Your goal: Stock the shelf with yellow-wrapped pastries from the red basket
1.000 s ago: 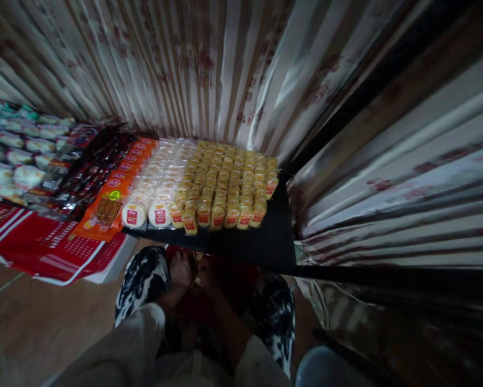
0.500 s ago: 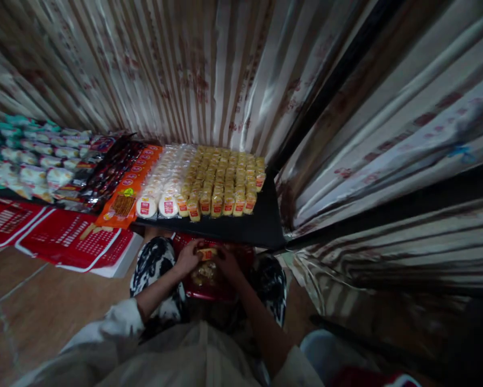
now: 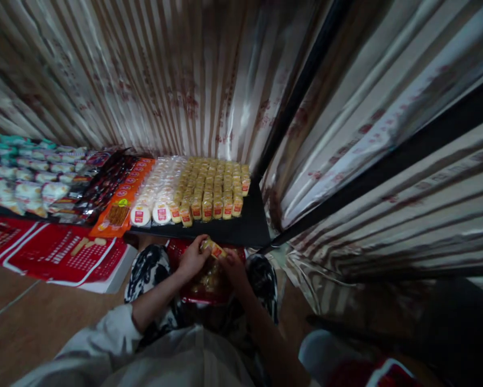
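Note:
Between my knees sits a red basin with more yellow wrapped packets inside. Above it a small yellow snack packet with a red label is held at both ends. My left hand is closed on its left end, and my right hand grips the right end, lower than the left. Just beyond, on a black shelf, rows of like yellow packets stand tightly side by side. My fingertips are small and dim in this light.
Left of the yellow rows lie round white packets, an orange snack bag, dark packets and white-green packets. A red printed carton stands on the tiled floor. Striped curtains and black frame bars enclose the shelf.
The held packet has turned from level to slanting, its right end now lower. Both hands have shifted slightly, and my view has swung a little to the right.

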A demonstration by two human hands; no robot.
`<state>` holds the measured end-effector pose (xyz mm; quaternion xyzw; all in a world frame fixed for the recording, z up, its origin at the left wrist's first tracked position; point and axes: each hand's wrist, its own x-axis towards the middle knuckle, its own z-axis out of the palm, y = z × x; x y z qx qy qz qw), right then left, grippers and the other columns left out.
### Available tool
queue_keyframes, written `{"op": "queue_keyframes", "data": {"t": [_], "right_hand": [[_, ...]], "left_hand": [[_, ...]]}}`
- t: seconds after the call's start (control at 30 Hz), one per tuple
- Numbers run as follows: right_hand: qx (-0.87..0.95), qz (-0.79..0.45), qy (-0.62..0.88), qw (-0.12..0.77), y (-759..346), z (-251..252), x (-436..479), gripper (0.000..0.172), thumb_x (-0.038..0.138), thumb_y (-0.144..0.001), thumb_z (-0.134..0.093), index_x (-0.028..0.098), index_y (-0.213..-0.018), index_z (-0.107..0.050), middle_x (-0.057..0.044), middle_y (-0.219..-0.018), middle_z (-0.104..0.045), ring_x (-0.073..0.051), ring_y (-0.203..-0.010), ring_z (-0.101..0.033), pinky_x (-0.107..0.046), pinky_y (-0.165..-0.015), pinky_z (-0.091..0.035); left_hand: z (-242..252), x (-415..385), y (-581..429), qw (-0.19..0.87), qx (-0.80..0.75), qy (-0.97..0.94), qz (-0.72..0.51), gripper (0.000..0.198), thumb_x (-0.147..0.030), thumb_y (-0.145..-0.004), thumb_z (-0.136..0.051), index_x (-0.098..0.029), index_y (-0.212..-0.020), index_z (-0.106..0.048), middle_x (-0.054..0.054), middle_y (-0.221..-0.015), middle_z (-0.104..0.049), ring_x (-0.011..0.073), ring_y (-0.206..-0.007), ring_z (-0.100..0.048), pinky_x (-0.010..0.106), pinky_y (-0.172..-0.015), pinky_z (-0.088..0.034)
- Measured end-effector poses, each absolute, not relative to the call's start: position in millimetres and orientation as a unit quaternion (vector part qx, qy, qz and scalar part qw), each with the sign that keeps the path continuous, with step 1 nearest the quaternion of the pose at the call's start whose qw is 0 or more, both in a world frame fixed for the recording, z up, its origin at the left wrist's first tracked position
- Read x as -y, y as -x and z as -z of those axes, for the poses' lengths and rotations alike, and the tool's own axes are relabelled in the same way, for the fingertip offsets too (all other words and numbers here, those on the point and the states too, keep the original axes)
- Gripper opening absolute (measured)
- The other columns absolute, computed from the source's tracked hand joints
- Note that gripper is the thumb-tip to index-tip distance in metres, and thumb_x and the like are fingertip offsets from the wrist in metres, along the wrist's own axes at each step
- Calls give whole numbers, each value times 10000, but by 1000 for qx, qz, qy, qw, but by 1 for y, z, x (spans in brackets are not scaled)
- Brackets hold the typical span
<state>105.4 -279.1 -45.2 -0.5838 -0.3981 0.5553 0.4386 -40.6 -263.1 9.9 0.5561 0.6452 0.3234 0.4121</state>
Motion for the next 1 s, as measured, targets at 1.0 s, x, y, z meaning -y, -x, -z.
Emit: {"op": "queue_keyframes", "data": {"t": [1.0], "right_hand": [[478, -189, 687, 513, -178, -1, 84, 412, 310, -767, -487, 105, -1115, -569, -128, -995, -663, -206, -867, -617, -328, -795, -479]], "left_hand": [[-90, 103, -62, 79, -447, -869, -196, 389, -96, -800, -412, -133, -1161, -551, 102, -1331, -480, 222, -1294, -322, 419, -1066, -306]]}}
